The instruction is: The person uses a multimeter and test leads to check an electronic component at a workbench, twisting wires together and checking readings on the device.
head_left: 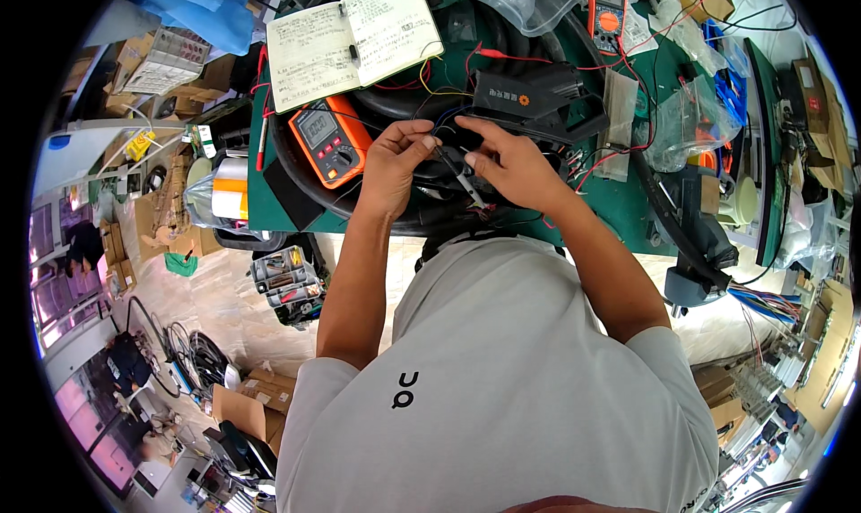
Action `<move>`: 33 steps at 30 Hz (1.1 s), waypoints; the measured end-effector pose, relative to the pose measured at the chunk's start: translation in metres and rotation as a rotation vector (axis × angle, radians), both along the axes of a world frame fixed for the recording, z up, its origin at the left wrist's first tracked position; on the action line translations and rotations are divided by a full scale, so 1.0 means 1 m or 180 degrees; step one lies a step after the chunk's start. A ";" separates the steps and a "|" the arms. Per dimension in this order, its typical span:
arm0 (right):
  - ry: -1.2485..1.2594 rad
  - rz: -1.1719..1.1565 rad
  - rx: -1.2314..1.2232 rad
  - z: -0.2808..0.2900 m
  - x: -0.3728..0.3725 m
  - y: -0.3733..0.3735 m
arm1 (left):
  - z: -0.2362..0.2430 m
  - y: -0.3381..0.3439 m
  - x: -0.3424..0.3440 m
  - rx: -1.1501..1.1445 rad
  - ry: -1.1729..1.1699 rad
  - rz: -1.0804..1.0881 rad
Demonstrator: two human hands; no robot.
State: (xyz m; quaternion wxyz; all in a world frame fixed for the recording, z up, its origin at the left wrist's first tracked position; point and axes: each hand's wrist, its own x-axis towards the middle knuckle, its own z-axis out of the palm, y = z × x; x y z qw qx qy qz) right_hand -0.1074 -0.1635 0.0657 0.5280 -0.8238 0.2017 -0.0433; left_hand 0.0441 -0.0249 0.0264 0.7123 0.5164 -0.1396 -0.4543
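Over the green table, my left hand has its thumb and index fingertip pressed together. What the pinch holds is too small to make out; thin wires pass close by. My right hand is to the right, its index finger stretched out and its thumb apart from it. Between the hands slants a slim black and grey piece, its upper end close to my left fingertips. Fine loose wires show at its lower end. A black plastic housing lies just beyond my right hand.
An orange multimeter lies left of my left hand, below an open notebook. Another multimeter with red leads is at the far right. Thick black cable coils across the green table. A clear plastic bag sits on the right.
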 end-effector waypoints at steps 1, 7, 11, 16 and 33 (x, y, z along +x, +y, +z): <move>-0.0037 -0.0014 -0.0101 0.001 0.001 0.002 | 0.000 0.000 0.001 0.0010 -0.0010 -0.0005; -0.0347 -0.0163 -0.0308 -0.004 0.006 0.006 | 0.001 -0.002 0.002 0.0027 -0.0028 -0.0057; -0.0465 -0.0219 -0.0286 -0.004 0.008 0.005 | 0.000 -0.004 0.002 0.0010 -0.0011 -0.0077; -0.0420 -0.0373 0.0017 -0.003 0.010 0.004 | 0.003 -0.004 0.002 0.0039 0.0022 -0.0060; -0.0432 -0.0460 0.0158 0.002 0.010 0.002 | 0.005 -0.006 0.002 0.0038 -0.0023 -0.0043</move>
